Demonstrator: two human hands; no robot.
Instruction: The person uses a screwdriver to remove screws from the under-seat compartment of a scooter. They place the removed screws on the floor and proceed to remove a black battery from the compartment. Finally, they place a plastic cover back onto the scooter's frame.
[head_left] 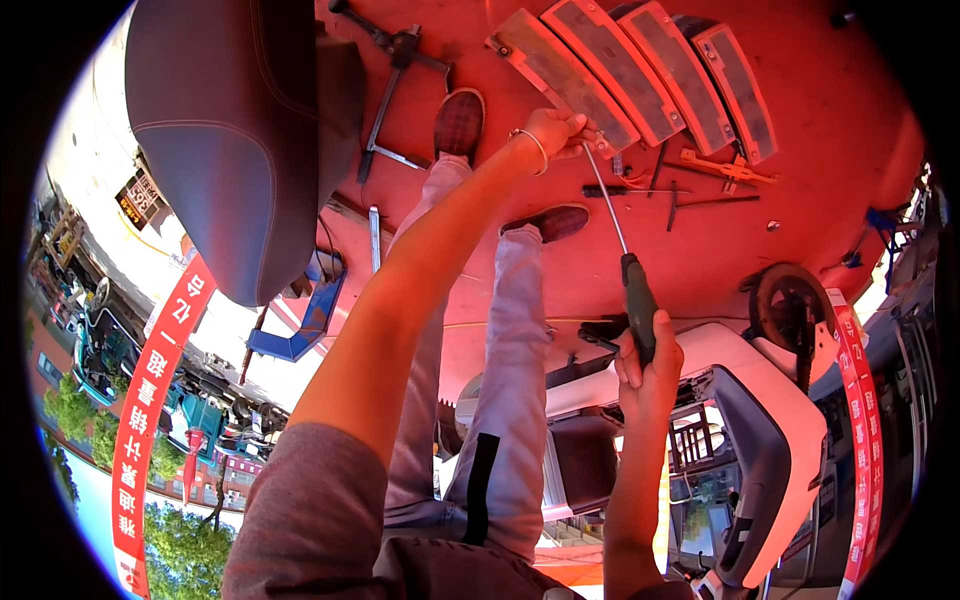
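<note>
My right hand (650, 370) is wrapped round the dark green handle of a long screwdriver (637, 290). The shaft points up and away, and its tip reaches the fingers of my left hand (556, 132). Those left fingers are pinched together by the tip; whatever they hold is too small to make out. Just beyond them lies the near corner of a long flat block with a greyish top (560, 75), the leftmost of several similar blocks fanned out on the red floor (700, 260).
Orange-handled pliers (725, 168) and a black T-handle wrench (700, 202) lie right of my left hand. A dark scooter seat (220, 150) fills the upper left, with a black metal frame (385, 95) beside it. A white scooter (770, 420) stands at the right.
</note>
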